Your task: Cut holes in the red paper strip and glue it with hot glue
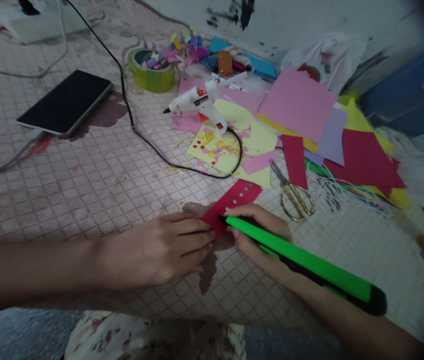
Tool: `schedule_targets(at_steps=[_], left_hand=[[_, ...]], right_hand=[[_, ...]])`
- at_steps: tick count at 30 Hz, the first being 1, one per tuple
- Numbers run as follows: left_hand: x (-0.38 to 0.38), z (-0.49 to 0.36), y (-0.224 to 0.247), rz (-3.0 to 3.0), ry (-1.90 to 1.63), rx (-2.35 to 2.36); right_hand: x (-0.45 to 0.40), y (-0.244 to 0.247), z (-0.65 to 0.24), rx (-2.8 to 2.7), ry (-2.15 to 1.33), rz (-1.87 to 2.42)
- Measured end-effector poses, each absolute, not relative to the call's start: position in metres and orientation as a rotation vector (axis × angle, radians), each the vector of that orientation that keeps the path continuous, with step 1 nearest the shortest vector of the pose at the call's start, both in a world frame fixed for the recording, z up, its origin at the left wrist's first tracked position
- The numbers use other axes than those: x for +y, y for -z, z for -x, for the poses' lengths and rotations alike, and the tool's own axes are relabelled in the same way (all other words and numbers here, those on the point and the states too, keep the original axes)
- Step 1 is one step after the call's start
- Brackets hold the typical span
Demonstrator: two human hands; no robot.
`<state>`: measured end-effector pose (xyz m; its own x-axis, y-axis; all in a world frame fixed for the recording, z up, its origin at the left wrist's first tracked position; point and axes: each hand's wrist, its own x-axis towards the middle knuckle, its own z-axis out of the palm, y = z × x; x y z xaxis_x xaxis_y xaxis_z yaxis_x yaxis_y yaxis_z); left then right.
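A narrow red paper strip (219,206) with a row of small holes along one edge lies at the middle of the table. My left hand (170,247) has its fingers together on the near end of that strip, pinning it. A bright green hole punch (305,255) with black ends is gripped in my right hand (262,235), its black tip at the strip's edge beside my left fingertips. Part of the strip's near end and the underside of the punch are hidden by my hands. Scissors (292,195) with gold handles lie just beyond my right hand.
A white glue gun (200,102) with a black cord rests on pale yellow paper (264,135) strewn with scraps. Coloured sheets (298,102) and white string (332,192) lie right. A tape roll (152,70) stands behind. A dark-screened phone (65,102) with a cable lies left.
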<state>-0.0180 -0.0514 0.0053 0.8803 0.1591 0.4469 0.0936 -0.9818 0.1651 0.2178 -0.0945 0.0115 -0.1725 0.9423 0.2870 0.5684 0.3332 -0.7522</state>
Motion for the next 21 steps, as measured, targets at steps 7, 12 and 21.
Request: schedule_targets(at_steps=[7,12,21], left_hand=[[-0.051,0.0183,-0.005,-2.906,-0.701,0.192],[-0.0511,0.0179,-0.0045,-2.885,-0.735,0.183],[-0.0502,0.0172,-0.0058,-2.885,-0.736,0.184]], right_hand=[[-0.0926,-0.0163,-0.2154,-1.762,-0.678,1.366],[-0.0936,-0.0141,-0.2148,-1.778,-0.666,1.369],[-0.0944,-0.0103,-0.2197,-1.807,-0.698,1.349]])
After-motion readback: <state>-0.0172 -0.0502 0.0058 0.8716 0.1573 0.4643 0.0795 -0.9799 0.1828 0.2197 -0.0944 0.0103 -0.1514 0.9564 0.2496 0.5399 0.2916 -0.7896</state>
